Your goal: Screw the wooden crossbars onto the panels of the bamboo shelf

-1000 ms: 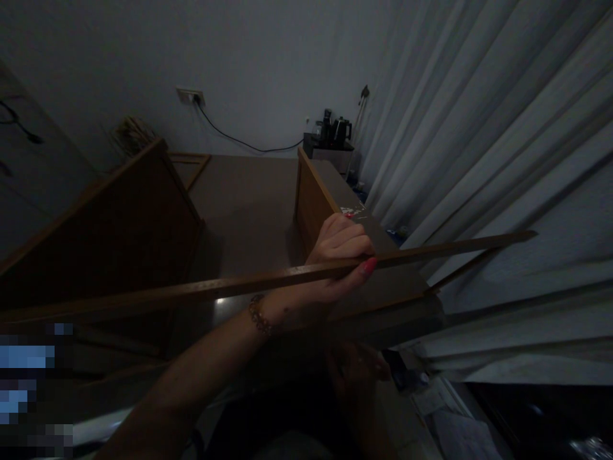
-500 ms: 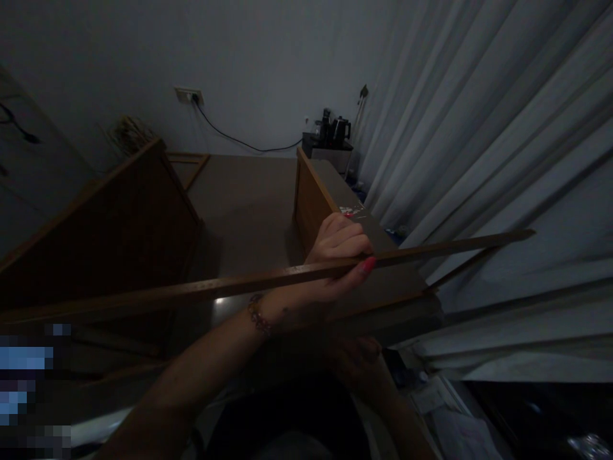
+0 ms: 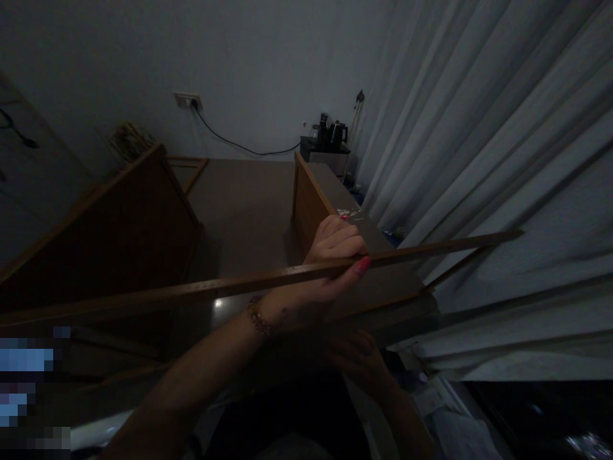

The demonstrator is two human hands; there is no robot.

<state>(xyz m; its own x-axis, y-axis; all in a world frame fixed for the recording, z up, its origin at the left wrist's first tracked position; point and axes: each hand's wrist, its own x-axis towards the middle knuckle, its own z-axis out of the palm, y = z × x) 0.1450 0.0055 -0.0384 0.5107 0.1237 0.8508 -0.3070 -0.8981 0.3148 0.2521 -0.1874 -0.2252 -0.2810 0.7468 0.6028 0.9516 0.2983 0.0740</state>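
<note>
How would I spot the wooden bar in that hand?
Find the pale curtain filling the right side. From there, a long wooden bar slants down to the left edge, gripped by the left hand. Unlike the broad wooden panels beyond, it's narrow.

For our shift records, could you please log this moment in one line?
left hand: gripping wooden rail | right hand: lower in view, shadowed, grasp unclear

Behind the rail (image 3: 258, 280), a panel (image 3: 124, 230) stands left, curtain (image 3: 454, 153) right.
</note>
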